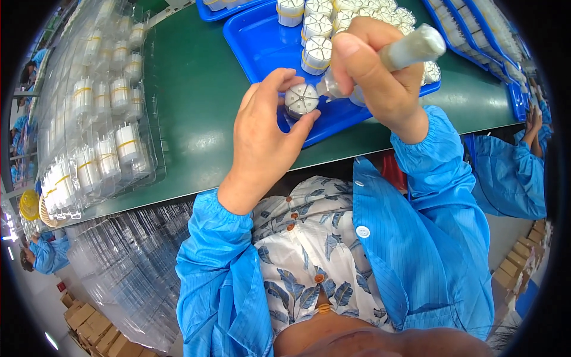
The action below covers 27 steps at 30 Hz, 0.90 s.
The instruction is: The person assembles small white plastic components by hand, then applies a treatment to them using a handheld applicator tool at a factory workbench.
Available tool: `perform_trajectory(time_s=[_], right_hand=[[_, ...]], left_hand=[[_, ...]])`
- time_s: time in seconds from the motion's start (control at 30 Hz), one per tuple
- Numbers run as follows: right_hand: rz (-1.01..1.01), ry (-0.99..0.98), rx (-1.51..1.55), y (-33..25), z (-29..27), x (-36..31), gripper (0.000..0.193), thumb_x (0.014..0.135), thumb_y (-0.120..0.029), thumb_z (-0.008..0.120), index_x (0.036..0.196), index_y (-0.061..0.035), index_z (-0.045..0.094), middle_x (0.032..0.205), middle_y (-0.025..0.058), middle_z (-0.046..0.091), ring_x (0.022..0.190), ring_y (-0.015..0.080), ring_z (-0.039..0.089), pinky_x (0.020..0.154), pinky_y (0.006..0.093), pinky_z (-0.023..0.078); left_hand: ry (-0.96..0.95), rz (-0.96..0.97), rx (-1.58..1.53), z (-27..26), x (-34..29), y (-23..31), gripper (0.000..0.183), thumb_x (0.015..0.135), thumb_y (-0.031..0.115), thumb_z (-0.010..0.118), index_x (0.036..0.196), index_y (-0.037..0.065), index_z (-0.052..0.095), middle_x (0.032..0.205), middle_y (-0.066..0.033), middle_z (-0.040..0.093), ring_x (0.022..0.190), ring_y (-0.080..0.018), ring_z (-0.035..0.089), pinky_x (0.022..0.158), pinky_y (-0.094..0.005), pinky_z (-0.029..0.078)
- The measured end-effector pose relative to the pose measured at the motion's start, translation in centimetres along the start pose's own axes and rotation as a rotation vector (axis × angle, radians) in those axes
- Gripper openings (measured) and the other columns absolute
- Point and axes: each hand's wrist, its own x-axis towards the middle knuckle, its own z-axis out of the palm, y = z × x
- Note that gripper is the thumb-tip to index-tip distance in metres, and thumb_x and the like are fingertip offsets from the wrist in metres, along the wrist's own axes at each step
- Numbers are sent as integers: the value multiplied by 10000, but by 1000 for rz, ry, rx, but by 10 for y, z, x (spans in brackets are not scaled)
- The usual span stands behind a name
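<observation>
My left hand (259,134) grips a small white cylinder (301,99) between thumb and fingers. Its round top is split into wedges by dark lines, with little square marks on them. In my right hand (380,89) is a translucent squeeze bottle (416,46) with a whitish end, held slantwise in the closed fingers. The bottle's clear nozzle (329,87) points at the cylinder's right edge; whether it touches cannot be made out. Both hands are over the near side of a blue tray (262,44), where several similar cylinders (317,52) with yellow bands stand in rows.
At the left of the green table (190,89) stand clear plastic trays (151,143) of white banded parts. Stacked blue trays (476,41) rise at the far right. Below the table edge is a stack of clear plastic sheets (131,268). A co-worker's blue sleeve (505,172) is at the right.
</observation>
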Motion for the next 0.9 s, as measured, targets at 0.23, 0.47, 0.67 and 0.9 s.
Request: perform_trajectory(time_s=[0.23, 0.47, 0.67, 0.9], right_hand=[[-15, -38, 50, 11, 14, -2, 306, 911, -128, 625, 651, -54, 482, 571, -10, 438, 512, 74, 420, 449, 269, 294], [4, -37, 91, 1, 3, 1, 289, 933, -141, 561, 664, -47, 516, 584, 12, 481, 526, 79, 448, 470, 256, 330], [37, -80, -38, 2, 2, 5, 331, 963, -170, 502, 656, -48, 520, 591, 28, 517, 534, 79, 452, 488, 246, 347], [-31, -146, -41, 9, 10, 3, 300, 955, -157, 531, 687, -26, 559, 607, 22, 519, 551, 75, 474, 503, 242, 368]], left_hand=[[-41, 67, -74, -2, 3, -5, 549, 691, 41, 779, 1175, -5, 523, 1059, -145, 640, 988, -314, 596, 836, -380, 496], [31, 96, 187, 2, 0, -7, 522, 669, 73, 806, 1117, 0, 549, 1011, -148, 627, 922, -310, 589, 788, -393, 493], [-3, 37, -72, -3, 0, -10, 527, 692, 14, 772, 1158, -5, 525, 1007, -143, 638, 937, -307, 603, 803, -366, 503], [-67, 52, -89, -4, 4, -5, 535, 696, 21, 769, 1166, -14, 514, 1029, -149, 633, 979, -320, 592, 849, -387, 489]])
